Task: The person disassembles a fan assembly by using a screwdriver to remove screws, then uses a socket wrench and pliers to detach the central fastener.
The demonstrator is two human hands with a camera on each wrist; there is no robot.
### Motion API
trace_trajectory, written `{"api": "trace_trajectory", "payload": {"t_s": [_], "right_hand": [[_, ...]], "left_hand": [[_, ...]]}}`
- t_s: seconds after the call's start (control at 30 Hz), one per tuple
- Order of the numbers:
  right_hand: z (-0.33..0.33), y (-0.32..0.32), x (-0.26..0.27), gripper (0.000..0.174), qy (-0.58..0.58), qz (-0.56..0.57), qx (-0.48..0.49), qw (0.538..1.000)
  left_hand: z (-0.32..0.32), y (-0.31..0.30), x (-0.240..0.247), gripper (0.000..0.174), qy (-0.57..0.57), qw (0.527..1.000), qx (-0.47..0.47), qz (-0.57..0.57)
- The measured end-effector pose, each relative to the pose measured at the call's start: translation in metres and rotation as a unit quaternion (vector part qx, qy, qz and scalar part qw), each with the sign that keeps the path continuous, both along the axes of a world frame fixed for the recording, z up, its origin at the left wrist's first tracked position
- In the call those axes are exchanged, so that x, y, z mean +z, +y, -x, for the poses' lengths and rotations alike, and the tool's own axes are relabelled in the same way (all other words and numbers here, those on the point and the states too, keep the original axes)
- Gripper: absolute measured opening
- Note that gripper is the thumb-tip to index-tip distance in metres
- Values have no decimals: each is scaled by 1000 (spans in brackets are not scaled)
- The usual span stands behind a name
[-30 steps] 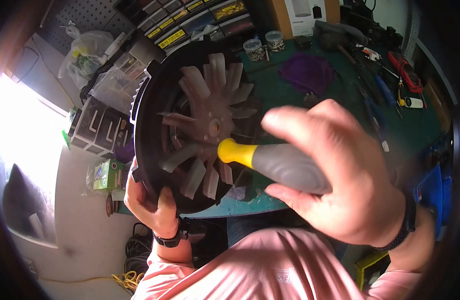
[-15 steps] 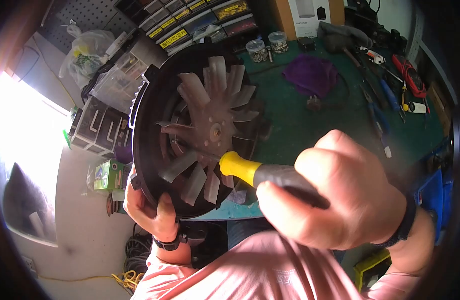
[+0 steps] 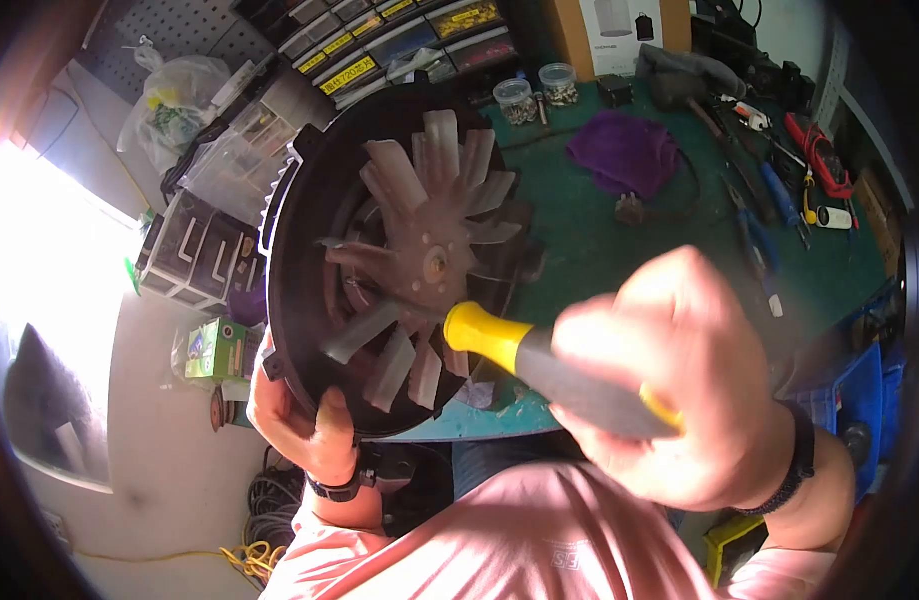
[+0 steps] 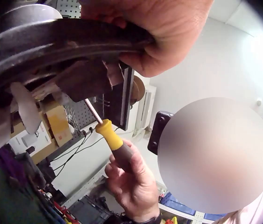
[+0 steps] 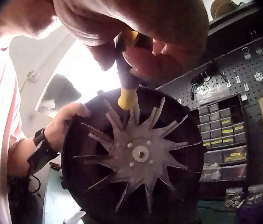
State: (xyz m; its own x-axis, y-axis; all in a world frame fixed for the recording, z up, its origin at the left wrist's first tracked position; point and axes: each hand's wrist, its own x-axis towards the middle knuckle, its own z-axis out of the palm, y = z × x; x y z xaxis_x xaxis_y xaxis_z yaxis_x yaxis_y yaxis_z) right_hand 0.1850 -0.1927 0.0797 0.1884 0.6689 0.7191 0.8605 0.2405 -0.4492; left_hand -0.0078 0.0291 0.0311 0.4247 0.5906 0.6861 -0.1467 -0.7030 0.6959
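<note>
Right hand [image 3: 694, 380] has shifted, gripping a screwdriver [image 3: 491, 334] (yellow-necked); left hand [image 3: 307, 430] grips the black housing [image 3: 301, 270]

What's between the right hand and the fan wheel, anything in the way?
Only the screwdriver that the right hand grips; its shaft slants toward the fan wheel. Nothing else visible stands between them. Blades crowd the shaft's far end, so I can't tell what the tip touches.
</note>
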Motion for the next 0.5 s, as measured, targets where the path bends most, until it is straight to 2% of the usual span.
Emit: {"api": "trace_trajectory", "payload": {"t_s": [0.03,0.07,0.13,0.17,0.27,0.3,0.4,0.43,0.47,0.5], "right_hand": [[-3,4,-2,62,14,-47,-26,998],[7,0,-4,66,119,-33,-56,991],[13,-9,11,63,164,48,-32,985],[12,-7,7,58,69,36,-69,995],[12,0,3,39,26,-25,-40,999],[13,1,5,39,25,-25,-39,999],[17,5,10,45,-45,2,-136,990],[3,5,10,49,-74,-23,-65,995],[7,3,8,49,-75,-22,-65,995],[15,3,12,50,56,-16,-80,995]], "left_hand": [[0,0,1,61,7,1000,-6,8],[0,-1,1,61,10,1000,-6,8],[-1,-3,3,61,0,1000,-11,25],[0,-1,2,61,3,1000,-12,24],[0,2,-2,61,-13,1000,-7,15],[0,2,-2,61,-14,1000,-13,20],[-1,2,-3,61,-24,1000,-5,12],[-2,2,-4,60,-31,999,6,1],[-4,0,-1,60,-32,999,6,1],[-6,-4,3,59,-30,1000,0,7]]}}
